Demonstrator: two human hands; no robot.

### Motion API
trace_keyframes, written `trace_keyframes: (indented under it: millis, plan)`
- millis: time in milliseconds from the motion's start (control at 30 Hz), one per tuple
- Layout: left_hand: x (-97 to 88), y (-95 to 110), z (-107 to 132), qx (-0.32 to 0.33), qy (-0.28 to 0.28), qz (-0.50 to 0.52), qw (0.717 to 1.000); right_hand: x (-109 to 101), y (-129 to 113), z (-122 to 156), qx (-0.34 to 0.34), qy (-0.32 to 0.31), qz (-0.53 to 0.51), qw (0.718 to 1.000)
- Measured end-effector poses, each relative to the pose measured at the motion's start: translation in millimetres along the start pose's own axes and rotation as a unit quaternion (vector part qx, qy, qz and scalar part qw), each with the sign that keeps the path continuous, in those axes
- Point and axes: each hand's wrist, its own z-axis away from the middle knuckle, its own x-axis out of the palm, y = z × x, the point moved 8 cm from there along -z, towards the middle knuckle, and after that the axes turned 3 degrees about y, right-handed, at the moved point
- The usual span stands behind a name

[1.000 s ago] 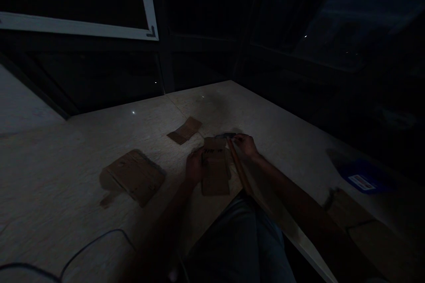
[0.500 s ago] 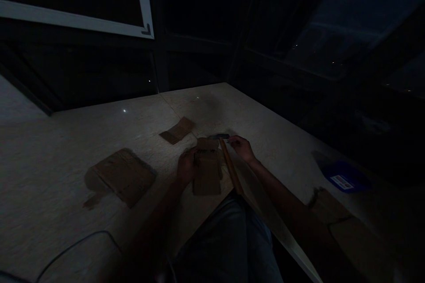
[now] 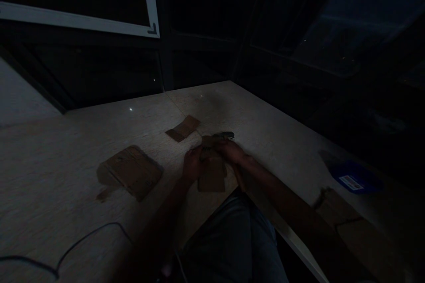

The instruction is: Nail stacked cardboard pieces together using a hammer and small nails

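Observation:
In the dim head view, a narrow piece of brown cardboard (image 3: 211, 176) lies in front of me at the table's near corner, with dark marks near its upper end. My left hand (image 3: 192, 162) grips its left edge, fingers closed. Over the upper right part of it is my right hand (image 3: 229, 150), its fingers bent onto the cardboard. Just beyond the right hand rests a dark tool (image 3: 226, 135), too dark to name. A yellowish-brown wooden strip (image 3: 239, 179) runs below the right wrist, partly hidden by it.
A small cardboard piece (image 3: 183, 128) lies farther back and a larger one (image 3: 133, 172) to the left. On the right are a blue container (image 3: 357, 177) with a label and more cardboard (image 3: 352, 221). A cable (image 3: 86, 239) curves across the near left. Dark windows border the table (image 3: 272, 141).
My right hand has moved left, from beside the dark tool onto the upper part of the cardboard. The left hand stays on the cardboard. The whole view has shifted slightly.

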Motion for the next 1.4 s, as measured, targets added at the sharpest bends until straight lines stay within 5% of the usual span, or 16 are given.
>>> trace_keyframes:
  millis: [400, 1067, 1400]
  plan:
    - [1.8, -6.5, -0.1, -0.007, 0.008, 0.012, 1.0, -8.7, 2.3, 14.0, -0.072, 0.048, -0.029, 0.996]
    - [1.8, -6.8, -0.7, -0.019, 0.01, 0.001, 1.0, 0.7, 6.5, 14.0, -0.045, 0.082, -0.116, 0.989]
    - [0.0, -4.4, -1.4, -0.028, -0.004, 0.008, 1.0, -24.5, 106.6, 30.8, 0.175, 0.232, -0.176, 0.94]
